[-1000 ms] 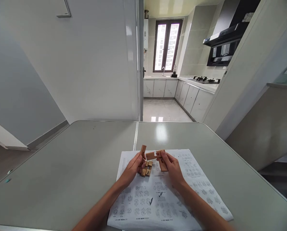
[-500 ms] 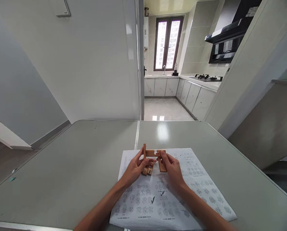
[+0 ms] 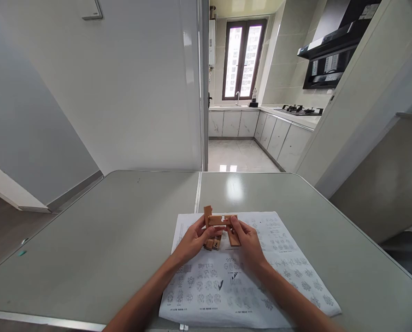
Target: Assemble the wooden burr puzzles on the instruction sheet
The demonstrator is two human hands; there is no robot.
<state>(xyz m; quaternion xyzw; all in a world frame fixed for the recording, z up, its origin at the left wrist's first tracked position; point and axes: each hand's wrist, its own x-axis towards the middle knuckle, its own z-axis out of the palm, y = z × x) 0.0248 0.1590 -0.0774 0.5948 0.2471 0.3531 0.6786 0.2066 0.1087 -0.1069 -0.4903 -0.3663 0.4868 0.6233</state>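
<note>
My left hand (image 3: 192,239) is closed, its fingers around the lower part of an upright wooden puzzle piece (image 3: 207,211). My right hand (image 3: 248,240) pinches the right end of a horizontal notched wooden puzzle piece (image 3: 214,220). The two pieces meet at the left end of the horizontal one; whether they interlock I cannot tell. Below them, another wooden piece (image 3: 234,238) slants beside my right fingers. Under my left fingers lie a few more wooden pieces (image 3: 216,243), one marked with a 3, partly covered by the hand.
A large paper sheet (image 3: 209,276) printed with puzzle diagrams lies beneath my hands on the grey-green table (image 3: 88,249). Small bits, one a teal piece (image 3: 22,253), rest near the table's left edge. Beyond a doorway is a kitchen with a stove (image 3: 301,110).
The upright wooden piece has turned and tilted slightly, showing a broader face. Both hands stay in nearly the same place, and the view has shifted a little.
</note>
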